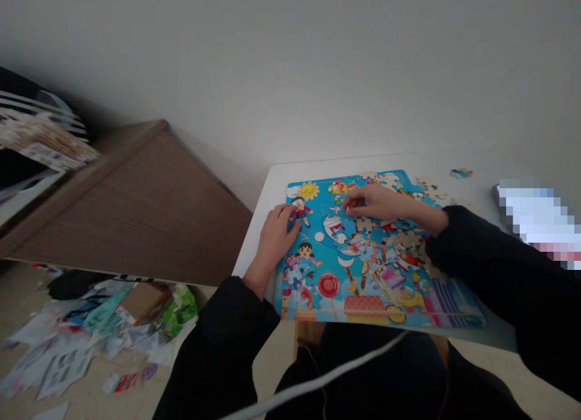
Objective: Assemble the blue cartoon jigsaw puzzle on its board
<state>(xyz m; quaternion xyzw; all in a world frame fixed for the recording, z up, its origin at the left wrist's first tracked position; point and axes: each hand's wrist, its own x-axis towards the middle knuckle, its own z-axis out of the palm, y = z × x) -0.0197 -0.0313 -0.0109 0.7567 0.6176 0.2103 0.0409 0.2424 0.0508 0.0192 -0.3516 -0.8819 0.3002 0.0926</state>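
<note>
A blue cartoon jigsaw puzzle (333, 275) lies on a white table, with a sun, children and a large blue-and-white figure printed on it. My left hand (278, 235) rests on the puzzle's left side, its fingers loosely stretched and thumb apart, holding nothing. Over the upper middle of the picture, my right hand (376, 202) has its fingertips pinched close to the board; what is between them is too small to make out. Loose puzzle pieces (411, 241), some wooden side up, lie heaped on the right half of the board, partly hidden by my right forearm.
One stray puzzle piece (462, 172) sits on the white table (256, 226) near the wall. A blurred-out bright object (535, 214) is at the right. Left stands a brown cabinet (149, 208); papers and bags (113, 323) litter the floor. A white cable (318, 380) crosses my lap.
</note>
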